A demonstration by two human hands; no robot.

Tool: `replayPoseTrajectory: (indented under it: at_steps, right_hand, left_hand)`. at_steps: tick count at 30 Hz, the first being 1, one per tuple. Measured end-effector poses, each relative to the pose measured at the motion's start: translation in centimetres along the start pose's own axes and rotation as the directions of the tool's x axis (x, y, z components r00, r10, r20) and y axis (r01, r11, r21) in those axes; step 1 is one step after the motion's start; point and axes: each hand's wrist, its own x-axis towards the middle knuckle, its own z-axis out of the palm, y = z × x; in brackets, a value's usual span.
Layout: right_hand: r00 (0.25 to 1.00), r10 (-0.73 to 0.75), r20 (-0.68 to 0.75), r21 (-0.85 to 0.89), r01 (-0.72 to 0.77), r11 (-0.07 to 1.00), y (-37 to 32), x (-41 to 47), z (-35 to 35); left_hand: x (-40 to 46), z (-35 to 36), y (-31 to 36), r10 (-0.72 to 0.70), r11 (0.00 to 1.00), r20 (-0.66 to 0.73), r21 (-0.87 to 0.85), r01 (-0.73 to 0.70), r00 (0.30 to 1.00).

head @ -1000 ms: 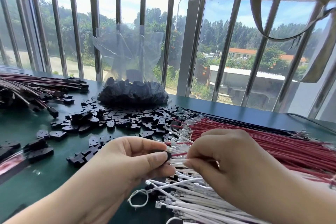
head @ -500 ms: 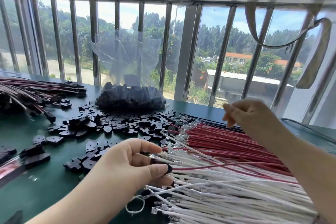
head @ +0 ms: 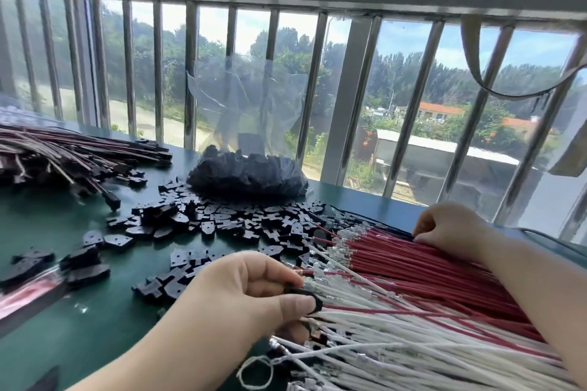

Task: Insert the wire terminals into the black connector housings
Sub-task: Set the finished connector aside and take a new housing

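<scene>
My left hand point(head: 254, 298) pinches a small black connector housing point(head: 306, 294) between thumb and forefinger, with a red wire point(head: 381, 309) running out of it to the right. My right hand point(head: 451, 225) rests with curled fingers on the far edge of the red wire bundle point(head: 428, 263), its fingertips at the black wires point(head: 381, 222) behind; whether it grips one I cannot tell. A bundle of white wires point(head: 397, 343) with metal terminals lies in front. Several loose black housings point(head: 228, 222) are scattered on the green table point(head: 63, 311).
A clear plastic bag point(head: 247, 174) of black housings stands at the back by the barred window. A heap of finished dark wire assemblies point(head: 63, 159) lies at the far left. More dark parts point(head: 47, 263) sit at the left edge.
My right hand left my left hand, swung up and right, then came down onto the far side of the red wire bundle. My left hand kept the housing, now with a red wire.
</scene>
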Motion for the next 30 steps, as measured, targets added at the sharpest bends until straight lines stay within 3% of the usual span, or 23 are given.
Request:
replayPoseTrajectory:
  at_steps: [3,5,7,10,12,15,18,25,30]
  right_hand:
    - [0.985,-0.045,-0.169,-0.056,0.036,0.998,0.4,-0.1,-0.8]
    - [0.925,-0.056,-0.375,0.123,0.109,0.986,0.3,-1.1,-1.8]
    - [0.835,0.037,-0.549,0.37,0.203,0.907,-0.8,-3.3,-3.0]
    - [0.761,0.063,-0.646,0.486,0.347,0.802,-3.4,-7.3,-4.7]
    - [0.805,-0.043,-0.592,0.525,0.425,0.738,-6.3,-10.4,-5.6]
    - [0.909,-0.238,-0.341,0.49,0.388,0.781,-10.3,-13.9,-5.8]
    - [0.947,-0.274,-0.169,0.54,0.321,0.778,-12.3,-15.2,-4.7]
    - [0.958,-0.257,-0.128,0.599,0.282,0.75,-12.7,-15.7,-3.8]
    - [0.944,-0.267,-0.196,0.547,0.331,0.769,-12.9,-15.9,-3.6]
  left_hand:
    - [0.2,-0.1,-0.1,0.021,1.0,0.017,-0.01,-0.02,1.0]
    - [0.2,-0.5,-0.2,0.02,1.0,0.042,-0.016,-0.019,0.999]
    - [0.3,-0.9,-0.5,0.01,1.0,0.066,-0.003,-0.01,0.998]
    - [0.4,-1.2,-0.8,-0.001,1.0,0.078,-0.003,0.002,0.997]
    - [0.2,-1.1,-0.7,0.018,1.0,0.085,-0.016,-0.017,0.996]
    - [-0.2,-0.8,-0.3,0.069,0.997,0.107,-0.023,-0.067,0.992]
    - [-0.3,-0.6,0.1,0.125,0.991,0.118,0.026,-0.129,0.985]
    - [-0.3,-0.3,0.3,0.152,0.985,0.109,0.068,-0.16,0.982]
    - [-0.6,-0.1,0.6,0.158,0.984,0.108,0.065,-0.166,0.981]
